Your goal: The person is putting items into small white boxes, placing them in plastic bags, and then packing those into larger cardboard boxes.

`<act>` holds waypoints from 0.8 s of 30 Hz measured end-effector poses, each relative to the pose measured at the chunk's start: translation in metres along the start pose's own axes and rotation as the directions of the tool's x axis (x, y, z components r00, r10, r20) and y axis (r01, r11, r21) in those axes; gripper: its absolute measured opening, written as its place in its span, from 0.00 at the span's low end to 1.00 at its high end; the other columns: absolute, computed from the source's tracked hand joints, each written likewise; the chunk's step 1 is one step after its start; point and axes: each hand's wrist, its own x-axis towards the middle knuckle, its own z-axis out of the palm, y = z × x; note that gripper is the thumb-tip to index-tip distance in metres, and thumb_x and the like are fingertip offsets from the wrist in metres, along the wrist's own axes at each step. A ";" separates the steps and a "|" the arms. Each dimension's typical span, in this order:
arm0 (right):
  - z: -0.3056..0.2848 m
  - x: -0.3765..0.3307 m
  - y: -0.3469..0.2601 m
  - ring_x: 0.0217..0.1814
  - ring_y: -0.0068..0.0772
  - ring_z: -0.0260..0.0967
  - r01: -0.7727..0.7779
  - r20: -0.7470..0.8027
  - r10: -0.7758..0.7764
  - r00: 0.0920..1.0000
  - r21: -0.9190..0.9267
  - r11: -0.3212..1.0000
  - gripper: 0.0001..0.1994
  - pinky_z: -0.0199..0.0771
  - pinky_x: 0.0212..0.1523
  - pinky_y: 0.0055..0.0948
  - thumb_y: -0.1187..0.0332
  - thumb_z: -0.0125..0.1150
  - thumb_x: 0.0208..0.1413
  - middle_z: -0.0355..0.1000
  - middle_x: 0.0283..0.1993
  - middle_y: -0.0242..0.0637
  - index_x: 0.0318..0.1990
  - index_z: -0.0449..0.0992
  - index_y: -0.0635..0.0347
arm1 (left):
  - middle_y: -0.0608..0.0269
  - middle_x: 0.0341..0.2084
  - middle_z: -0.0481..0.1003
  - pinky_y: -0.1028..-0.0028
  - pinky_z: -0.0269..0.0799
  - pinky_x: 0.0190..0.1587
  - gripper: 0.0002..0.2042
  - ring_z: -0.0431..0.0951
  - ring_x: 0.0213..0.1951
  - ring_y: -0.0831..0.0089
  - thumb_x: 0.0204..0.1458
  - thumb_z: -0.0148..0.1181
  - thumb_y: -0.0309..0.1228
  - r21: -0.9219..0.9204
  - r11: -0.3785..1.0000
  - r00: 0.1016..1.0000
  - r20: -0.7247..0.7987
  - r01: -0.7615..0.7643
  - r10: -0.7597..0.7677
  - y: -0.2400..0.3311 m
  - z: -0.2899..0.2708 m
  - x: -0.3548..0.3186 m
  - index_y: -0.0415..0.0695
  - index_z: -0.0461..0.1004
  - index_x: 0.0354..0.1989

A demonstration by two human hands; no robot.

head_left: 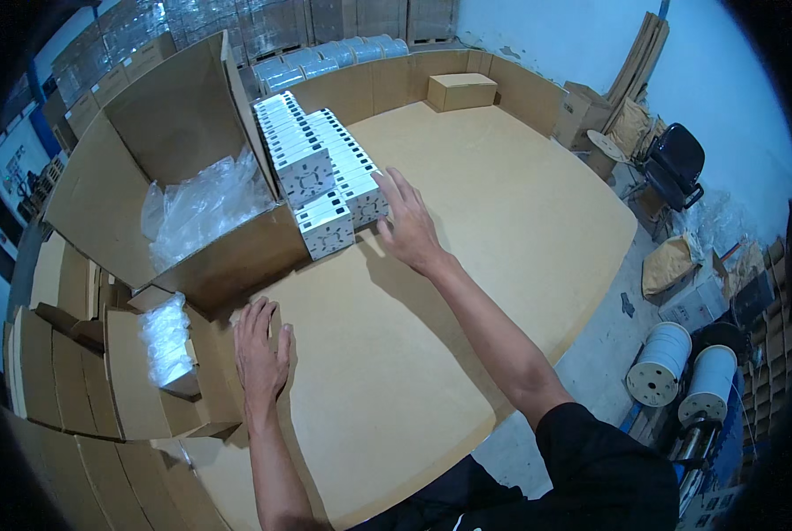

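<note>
My right hand (411,232), grip open, touches the near end of the white printed carton rows (325,168), which run lengthwise away toward the far-left edge of the tan fibreboard surface (502,203); my left hand (260,350) lies flat and empty, farther off.

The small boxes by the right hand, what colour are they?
The small boxes are white with dark markings, seen best in the head view.

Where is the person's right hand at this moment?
In the head view, the right hand is centre frame, fingers spread against the right side of the white boxes beside the big open carton.
</note>
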 end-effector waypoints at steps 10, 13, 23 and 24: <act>0.014 0.001 0.005 0.74 0.54 0.53 0.045 -0.037 -0.052 0.998 -0.179 0.983 0.34 0.65 0.69 0.50 0.75 0.67 0.50 0.47 0.78 0.48 0.68 0.67 0.51 | 0.52 0.65 0.68 0.54 0.52 0.74 0.21 0.61 0.70 0.49 0.62 0.58 0.34 0.038 0.999 1.000 -0.012 -0.007 0.008 0.005 0.004 0.002 0.42 0.71 0.62; 0.012 0.000 0.006 0.72 0.54 0.57 0.059 -0.085 -0.072 0.994 -0.148 0.987 0.30 0.67 0.67 0.49 0.76 0.66 0.50 0.54 0.74 0.48 0.64 0.69 0.52 | 0.52 0.66 0.68 0.54 0.52 0.74 0.21 0.62 0.70 0.49 0.62 0.58 0.34 0.030 0.999 1.000 -0.014 -0.011 0.011 0.003 0.004 0.001 0.42 0.71 0.62; -0.016 -0.024 -0.006 0.50 0.49 0.73 0.022 0.068 -0.013 0.998 -0.132 0.991 0.16 0.77 0.51 0.48 0.75 0.64 0.54 0.72 0.50 0.38 0.50 0.76 0.48 | 0.52 0.64 0.69 0.55 0.54 0.73 0.20 0.62 0.69 0.49 0.59 0.60 0.31 -0.063 0.998 0.999 -0.052 -0.019 0.015 0.001 0.005 -0.006 0.42 0.72 0.60; -0.027 -0.027 -0.015 0.50 0.49 0.73 0.022 0.077 -0.011 0.997 -0.133 0.991 0.16 0.77 0.51 0.48 0.75 0.64 0.54 0.72 0.50 0.38 0.50 0.76 0.48 | 0.52 0.64 0.69 0.55 0.54 0.73 0.20 0.62 0.69 0.49 0.59 0.60 0.31 -0.067 0.998 0.999 -0.047 -0.011 0.008 0.002 0.005 -0.006 0.42 0.72 0.60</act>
